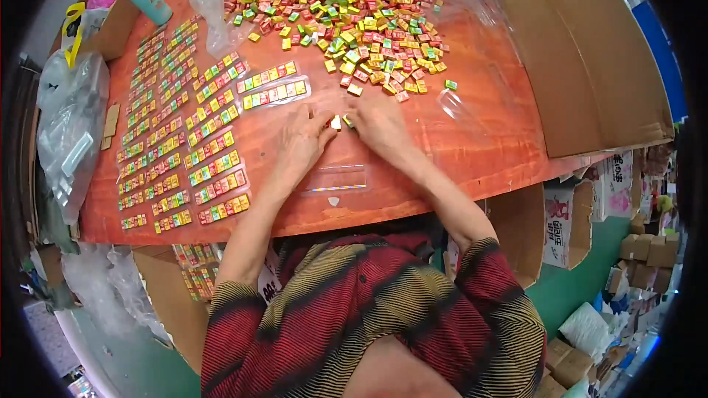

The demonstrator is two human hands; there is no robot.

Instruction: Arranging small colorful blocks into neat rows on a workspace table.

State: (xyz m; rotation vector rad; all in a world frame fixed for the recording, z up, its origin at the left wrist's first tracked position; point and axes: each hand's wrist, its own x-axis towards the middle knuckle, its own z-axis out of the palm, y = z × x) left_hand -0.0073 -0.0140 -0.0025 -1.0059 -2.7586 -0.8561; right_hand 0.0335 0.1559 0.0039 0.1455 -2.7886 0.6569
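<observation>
My left hand (301,136) is over the middle of the red-orange table (472,140), its fingertips closed on a small red box at the end of a short row. Opposite it, my right hand (377,127) pinches a small green-and-yellow box (348,122). Between the two sets of fingertips shows a pale small box (336,123). Just beyond my left hand lie two clear trays, the nearer filled tray (274,94) holding a row of red, yellow and green boxes. A clear plastic tray (335,177) rests between my forearms.
A large heap of small coloured boxes (339,7) covers the far side. Rows of filled trays (214,136) line the left. A big cardboard box (582,59) stands at the right, near a loose clear tray (451,103). Plastic bags (70,118) hang by the left edge.
</observation>
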